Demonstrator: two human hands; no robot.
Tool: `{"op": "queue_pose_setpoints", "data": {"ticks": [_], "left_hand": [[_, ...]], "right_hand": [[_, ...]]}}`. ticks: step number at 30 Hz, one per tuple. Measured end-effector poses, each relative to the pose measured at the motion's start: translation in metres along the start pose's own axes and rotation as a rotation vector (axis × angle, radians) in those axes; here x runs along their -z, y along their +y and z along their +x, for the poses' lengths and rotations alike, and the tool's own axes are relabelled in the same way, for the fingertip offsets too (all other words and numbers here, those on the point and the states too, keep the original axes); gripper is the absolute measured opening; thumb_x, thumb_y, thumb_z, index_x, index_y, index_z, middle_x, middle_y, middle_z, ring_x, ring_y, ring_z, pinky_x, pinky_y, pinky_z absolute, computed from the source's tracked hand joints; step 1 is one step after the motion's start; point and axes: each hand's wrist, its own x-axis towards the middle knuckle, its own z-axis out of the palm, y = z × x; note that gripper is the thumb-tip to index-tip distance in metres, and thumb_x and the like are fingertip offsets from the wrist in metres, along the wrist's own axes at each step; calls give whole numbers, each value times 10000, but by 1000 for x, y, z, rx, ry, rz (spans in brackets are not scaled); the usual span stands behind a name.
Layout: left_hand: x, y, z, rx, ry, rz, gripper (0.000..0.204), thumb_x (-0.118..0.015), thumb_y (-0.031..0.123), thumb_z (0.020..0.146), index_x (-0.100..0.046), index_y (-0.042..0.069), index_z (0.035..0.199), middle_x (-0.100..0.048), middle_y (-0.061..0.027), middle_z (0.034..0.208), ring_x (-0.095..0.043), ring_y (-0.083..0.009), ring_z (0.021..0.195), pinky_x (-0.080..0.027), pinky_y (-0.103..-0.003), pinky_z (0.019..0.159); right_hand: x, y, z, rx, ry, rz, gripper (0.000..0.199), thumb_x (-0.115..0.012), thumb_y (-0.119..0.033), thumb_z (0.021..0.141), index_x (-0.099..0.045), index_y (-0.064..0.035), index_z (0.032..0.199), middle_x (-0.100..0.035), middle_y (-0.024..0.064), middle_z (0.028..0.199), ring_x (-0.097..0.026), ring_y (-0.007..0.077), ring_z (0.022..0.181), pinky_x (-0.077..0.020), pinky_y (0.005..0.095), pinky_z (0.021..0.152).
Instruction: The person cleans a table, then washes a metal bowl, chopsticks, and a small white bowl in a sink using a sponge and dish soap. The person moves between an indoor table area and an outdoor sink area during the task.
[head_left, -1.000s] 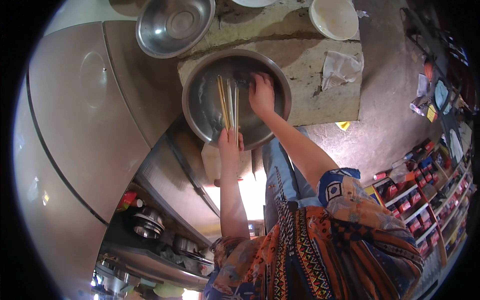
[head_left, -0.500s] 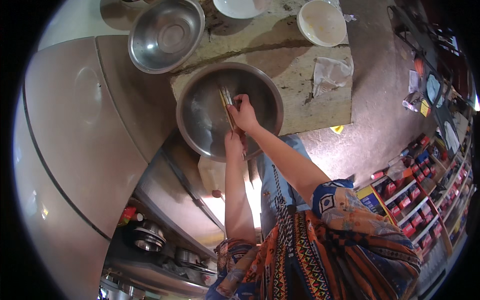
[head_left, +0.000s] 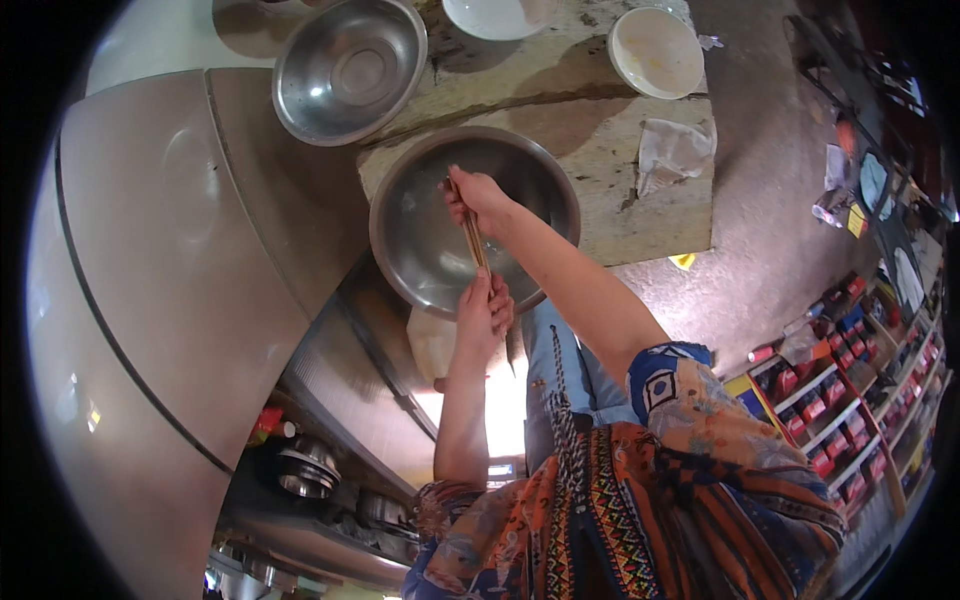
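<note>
A bundle of chopsticks slants over a wide metal basin at the near edge of the worn wooden table. My left hand is closed round the bundle's near end, over the basin's near rim. Around the far end, above the middle of the basin, my right hand is wrapped. Between the two hands the sticks show bare. How many there are I cannot tell, and their ends are mostly hidden in my fingers.
A second metal basin stands at the far left. Two white bowls, one the right-hand bowl, sit at the back. A crumpled white cloth lies on the table. A large fridge-like cabinet fills the left; stocked shelves stand right.
My right hand has slid to the far end of the chopsticks and wrapped round them. My left hand has drawn nearer to me, so the hands are farther apart. The view has shifted slightly.
</note>
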Motion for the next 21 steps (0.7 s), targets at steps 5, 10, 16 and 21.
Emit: {"op": "queue_pose_setpoints", "data": {"ticks": [5, 10, 16, 21], "left_hand": [[54, -11, 45, -517, 169, 901, 276, -400, 315, 966, -482, 53, 943, -516, -57, 760, -537, -179, 669, -455, -309, 610], [45, -2, 23, -236, 272, 442, 385, -354, 320, 964, -465, 11, 1166, -539, -139, 1106, -533, -264, 1033, -426, -421, 913], [-9, 32, -27, 55, -211, -410, 461, -333, 418, 954, -508, 7, 1068, -547, -124, 1077, -541, -256, 1047, -397, -424, 984], [7, 20, -17, -166, -364, -293, 362, -387, 333, 947, -525, 9, 1032, -557, -131, 1047, -547, -242, 1010, -424, -385, 947]], "right_hand": [[-56, -18, -52, 277, 105, -210, 387, -425, -362, 904, -432, -85, 634, -368, -23, 546, -318, 83, 477, -263, 249, 440], [-48, 29, -63, 866, -77, -603, 288, -461, -240, 802, -424, -42, 597, -359, 22, 539, -365, 118, 516, -292, 281, 483], [-27, 69, -119, 1202, -460, -1065, 188, -513, -221, 736, -511, -48, 661, -496, 127, 627, -492, 322, 626, -390, 405, 601], [-17, 64, -135, 1140, -492, -959, 158, -498, -178, 783, -539, -37, 724, -542, 112, 736, -528, 295, 750, -409, 403, 685]]}}
